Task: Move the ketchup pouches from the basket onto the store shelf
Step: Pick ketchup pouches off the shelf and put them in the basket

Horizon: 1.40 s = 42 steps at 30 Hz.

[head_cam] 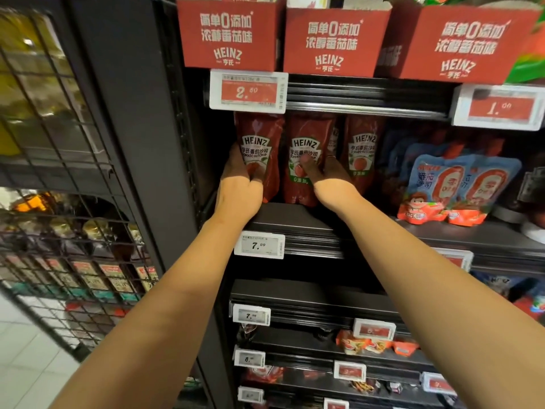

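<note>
Store shelf (295, 219), dark metal, front edge bearing a price tag (259, 245) reading 7.99. Standing upright on it, side by side: three red Heinz ketchup pouches (303, 160). To their right on the same level: blue-and-red sauce pouches (460, 187), upright, overlapping.

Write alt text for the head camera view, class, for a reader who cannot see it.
Two bare hands steady upright red Heinz ketchup pouches on a dark store shelf: the left hand on the leftmost pouch, the right hand on the middle pouch. A third pouch stands to their right.
</note>
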Each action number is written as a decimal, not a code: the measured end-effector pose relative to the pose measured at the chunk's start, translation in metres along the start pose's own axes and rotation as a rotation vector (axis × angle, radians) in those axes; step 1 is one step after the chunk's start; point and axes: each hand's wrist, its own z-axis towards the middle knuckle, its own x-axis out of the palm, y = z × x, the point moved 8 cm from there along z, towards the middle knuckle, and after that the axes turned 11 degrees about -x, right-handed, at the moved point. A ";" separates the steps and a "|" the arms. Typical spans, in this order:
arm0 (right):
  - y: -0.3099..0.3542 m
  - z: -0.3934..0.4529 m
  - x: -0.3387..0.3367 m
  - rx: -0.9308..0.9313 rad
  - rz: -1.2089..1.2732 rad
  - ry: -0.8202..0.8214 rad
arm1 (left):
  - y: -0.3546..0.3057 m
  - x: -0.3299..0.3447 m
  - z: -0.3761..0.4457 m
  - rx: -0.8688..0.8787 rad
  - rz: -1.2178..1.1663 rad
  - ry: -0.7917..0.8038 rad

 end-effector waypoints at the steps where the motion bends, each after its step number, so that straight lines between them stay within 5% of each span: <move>1: 0.001 0.003 0.001 0.007 0.010 0.008 | 0.000 0.000 0.001 -0.005 0.011 -0.003; 8: 0.005 0.006 0.005 0.030 -0.100 0.048 | -0.007 -0.012 -0.012 0.026 -0.007 -0.103; 15: -0.003 -0.032 -0.005 -0.028 -0.336 0.047 | 0.014 -0.001 -0.010 -0.093 0.426 -0.059; 23: -0.002 -0.020 0.012 0.098 -0.428 0.108 | 0.003 -0.001 -0.011 0.033 0.361 -0.117; 28: 0.004 -0.026 -0.001 -0.027 -0.324 -0.108 | -0.008 -0.007 -0.027 0.068 0.483 -0.220; 32: 0.019 -0.028 0.008 -0.164 -0.552 -0.069 | -0.018 -0.003 -0.027 0.101 0.628 -0.162; 42: 0.030 -0.025 0.013 -0.281 -0.385 -0.048 | -0.020 -0.006 -0.024 0.212 0.391 -0.157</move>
